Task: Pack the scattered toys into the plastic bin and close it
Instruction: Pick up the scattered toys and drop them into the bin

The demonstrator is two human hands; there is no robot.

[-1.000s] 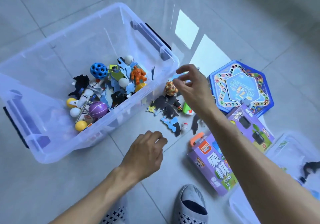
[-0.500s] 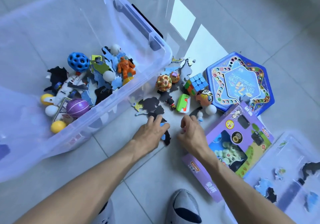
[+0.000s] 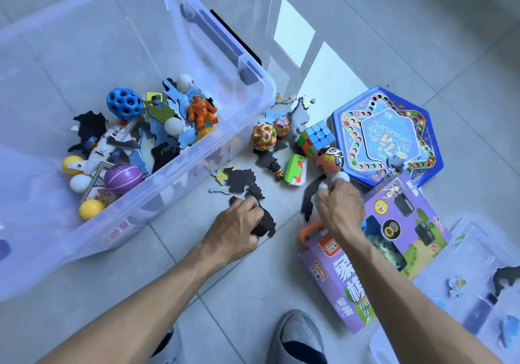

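Observation:
The clear plastic bin (image 3: 268,95) stands open at the left and holds a blue holed ball (image 3: 123,106), an orange figure (image 3: 202,113), a purple ball (image 3: 123,178), a toy plane (image 3: 112,141) and foam pieces. On the floor beside it, my left hand (image 3: 236,230) is closed on black foam puzzle pieces (image 3: 267,223). My right hand (image 3: 342,207) pinches a small white toy (image 3: 322,186) next to a long black foam piece (image 3: 308,200). A Rubik's cube (image 3: 316,138), a patterned ball (image 3: 263,137), a green toy (image 3: 295,172) and a face-painted ball (image 3: 329,162) lie just beyond my hands.
A blue hexagonal game board (image 3: 388,136) lies at the right. A purple boxed game (image 3: 399,240) sits under my right forearm. A clear lid (image 3: 478,293) with a few foam pieces on it is at the lower right. My slippered foot (image 3: 298,335) is at the bottom.
My right hand dropped from near the bin's rim to the floor and closed on the small white toy. My left hand reached forward and closed on the black foam pieces.

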